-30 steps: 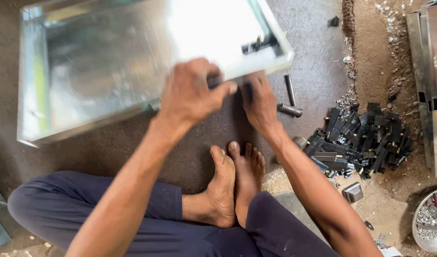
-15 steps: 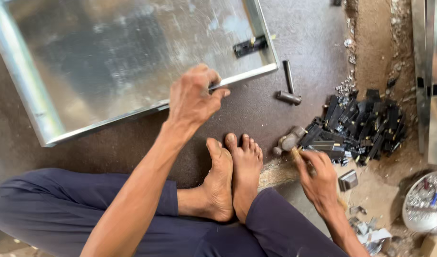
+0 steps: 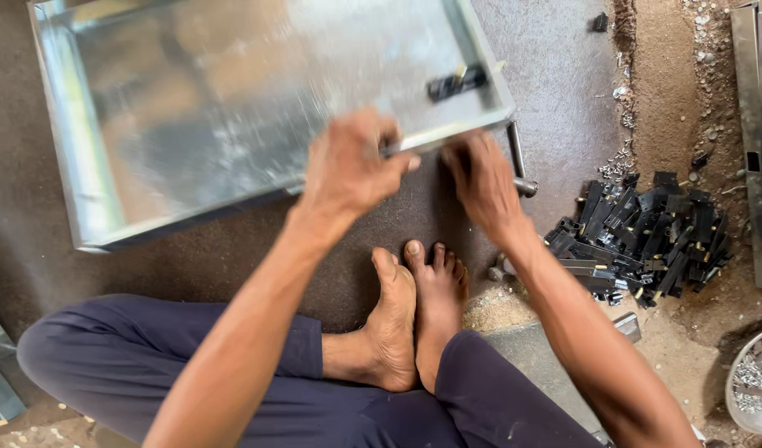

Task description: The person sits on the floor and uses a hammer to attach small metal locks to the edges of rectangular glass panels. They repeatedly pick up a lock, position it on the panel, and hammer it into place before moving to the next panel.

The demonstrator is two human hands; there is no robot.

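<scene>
Hands both up at the near rim of the shiny metal tray (image 3: pixel 190 124), upper left of frame. Left hand (image 3: pixel 352 166) clamped on that edge, fingers curled tight. Right hand (image 3: pixel 481 178) just beside it, blurred, grip unclear. Heap of black clips (image 3: pixel 647 236) at right.

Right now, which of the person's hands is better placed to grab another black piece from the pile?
Probably the right hand: it is nearer the pile of black parts, while the left hand grips the metal tray's rim.
</scene>
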